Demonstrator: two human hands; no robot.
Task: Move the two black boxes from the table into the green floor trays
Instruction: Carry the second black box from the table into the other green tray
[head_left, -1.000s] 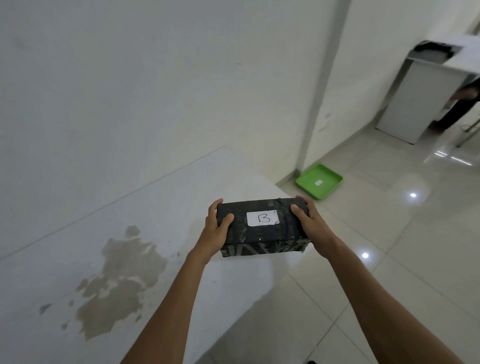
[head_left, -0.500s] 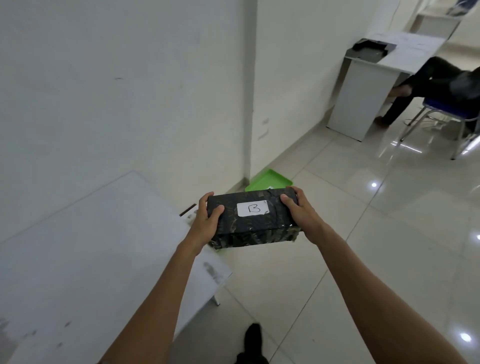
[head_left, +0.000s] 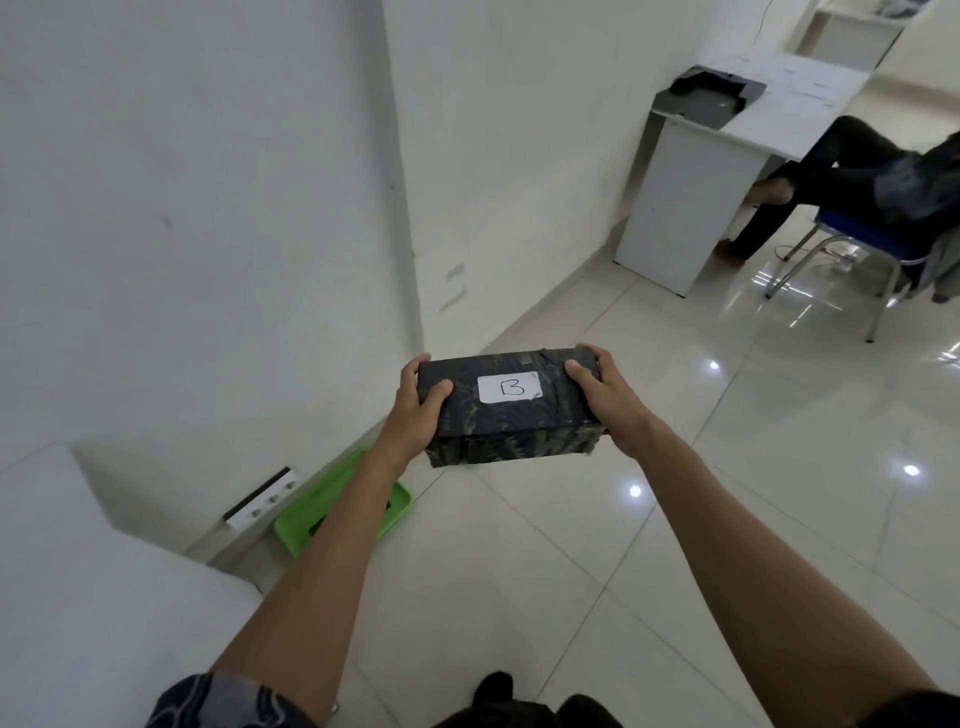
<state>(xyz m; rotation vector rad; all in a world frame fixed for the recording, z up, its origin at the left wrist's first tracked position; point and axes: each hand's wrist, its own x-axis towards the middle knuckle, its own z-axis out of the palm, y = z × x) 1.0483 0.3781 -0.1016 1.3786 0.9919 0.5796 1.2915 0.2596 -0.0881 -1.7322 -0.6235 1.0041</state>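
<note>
- At each short end of the black box (head_left: 511, 408), a hand is clamped on: the left hand (head_left: 415, 410) has its thumb on top and its fingers (head_left: 414, 366) curled over the far edge, and the right hand (head_left: 605, 397) mirrors it, grasping the opposite end.
- The two-sided hold looks chosen to keep the box level, with the white label (head_left: 510, 388) marked "B" facing up and readable.
- The box hangs in the air above the tiled floor (head_left: 675, 519), well clear of the table, so it is in transit rather than resting anywhere.
- Below and to the left of the box, a green tray (head_left: 397, 506) lies on the floor close to the wall, just beside the table's far corner; the left forearm hides much of it.
- The white table (head_left: 78, 597) fills the lower left, its edge now behind the hands.
- My reading is that the carry is nearly done; what remains is lowering the box into the tray.
- Only one tray and one box are visible, so the other box's state cannot be told.
- Farther off, by the wall, stands a white desk (head_left: 691, 171) with a seated person (head_left: 852, 171) on a blue chair (head_left: 857, 249).
</note>
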